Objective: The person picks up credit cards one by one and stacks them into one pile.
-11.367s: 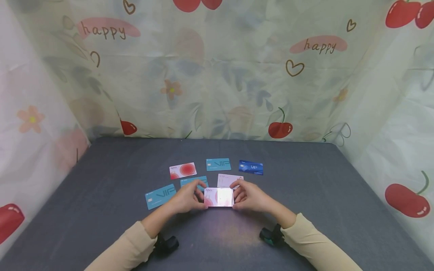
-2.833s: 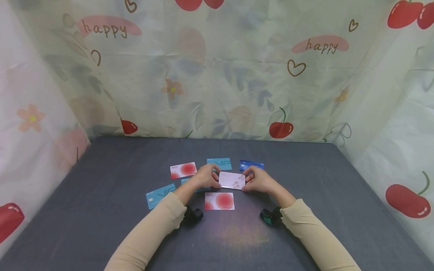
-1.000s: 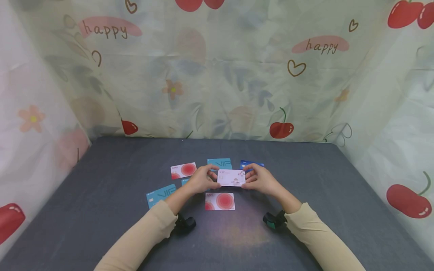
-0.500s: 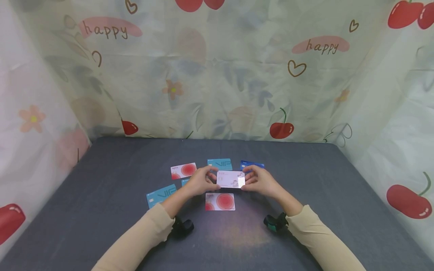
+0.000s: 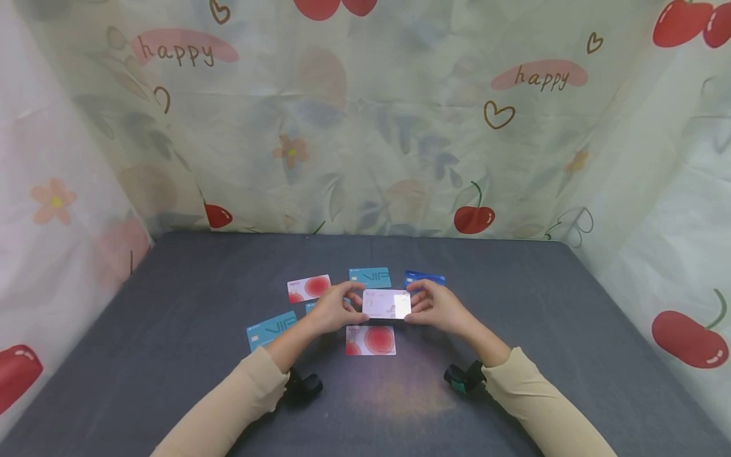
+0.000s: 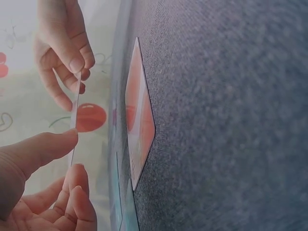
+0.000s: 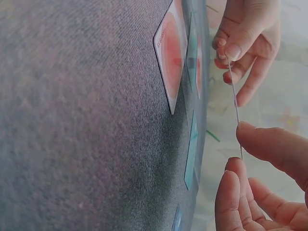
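Observation:
Between both hands is a pale pink VIP card (image 5: 379, 303), raised off the table with a bright glare on its right part. My left hand (image 5: 328, 309) pinches its left edge between thumb and fingers. My right hand (image 5: 440, 306) pinches the opposite edge the same way. Seen from the left wrist, the thin card (image 6: 75, 108) is nearly edge-on, away from the dark tabletop. Just nearer than the hands, a white card with red circles (image 5: 370, 341) lies flat on the table.
Around the hands on the dark table (image 5: 514, 330) lie a teal VIP card (image 5: 268, 329), another teal card (image 5: 370, 277), a partly hidden blue card (image 5: 424, 277) and a second red-circle card (image 5: 309, 288). One more teal card is mostly covered by the left hand. A patterned curtain (image 5: 365, 127) hangs behind.
Earlier both hands held the near red-circle card; it now lies on the table. They have since picked up the pale pink card, which lately shifts slightly left and nearer, its glare growing.

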